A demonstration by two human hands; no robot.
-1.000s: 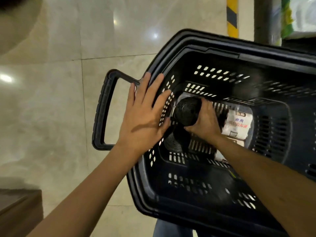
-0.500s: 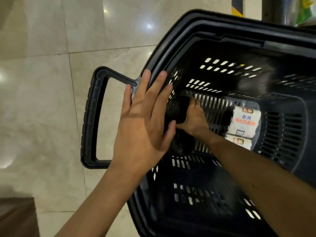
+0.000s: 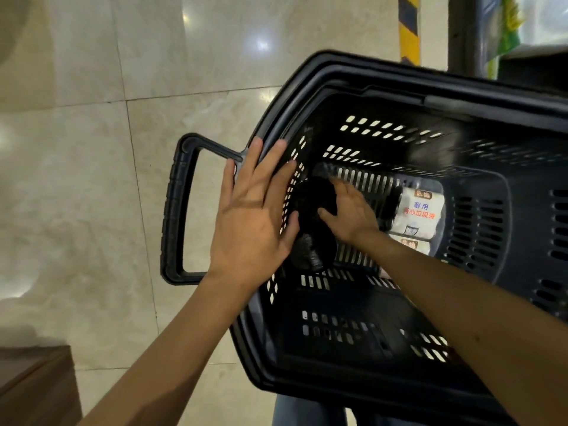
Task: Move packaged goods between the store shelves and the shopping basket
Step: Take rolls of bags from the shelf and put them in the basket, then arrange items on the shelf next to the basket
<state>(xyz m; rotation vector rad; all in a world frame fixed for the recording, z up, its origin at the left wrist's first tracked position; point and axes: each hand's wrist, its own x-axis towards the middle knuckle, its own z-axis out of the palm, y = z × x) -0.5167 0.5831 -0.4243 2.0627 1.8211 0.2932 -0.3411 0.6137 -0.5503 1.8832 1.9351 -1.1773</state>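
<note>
Dark plastic shopping basket (image 3: 310,84), tilted, its loop handle (image 3: 175,210) sticking out left over the beige tiled floor (image 3: 76,195). Left hand (image 3: 255,216) flat, fingers straight and spread, laid over the basket's left rim and perforated wall, holding nothing. Right hand (image 3: 352,215) reaches inside to the basket bottom and grips a black roll (image 3: 313,201), thumb against its near side, fingers over the far side, blurred. A second black crinkled roll (image 3: 307,255) lies just below it. Further right on the basket bottom are two white-labelled bin-bag packs (image 3: 421,215), side by side and touching.
</note>
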